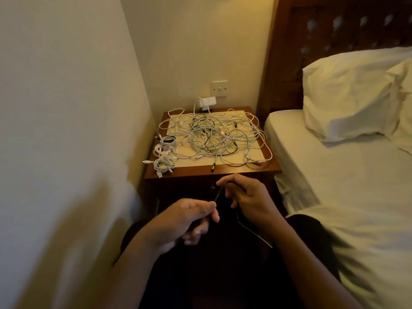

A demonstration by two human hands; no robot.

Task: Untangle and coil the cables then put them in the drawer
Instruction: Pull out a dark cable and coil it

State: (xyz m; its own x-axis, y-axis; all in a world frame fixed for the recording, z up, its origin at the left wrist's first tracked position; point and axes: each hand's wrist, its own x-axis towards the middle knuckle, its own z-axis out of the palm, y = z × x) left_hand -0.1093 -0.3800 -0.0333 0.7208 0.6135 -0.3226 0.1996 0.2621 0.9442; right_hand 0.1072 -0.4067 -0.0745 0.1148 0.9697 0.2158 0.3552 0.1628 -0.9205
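I hold a thin dark cable (219, 191) in front of the nightstand (225, 171), my left hand (185, 220) pinching it and my right hand (246, 197) curled round it higher up. Behind, the tangled cables (214, 137) lie on the nightstand top, with coiled white bundles (163, 158) at its left edge.

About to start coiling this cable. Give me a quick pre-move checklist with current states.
1. Cable held at two points: ok; left hand pinches it, right hand grips it.
2. Cable free of tangle: cannot tell; its tail drops out of view.
3. Drawer open: not ok; front looks shut.
4. Finished coils kept apart: ok; they lie at the nightstand's left edge.
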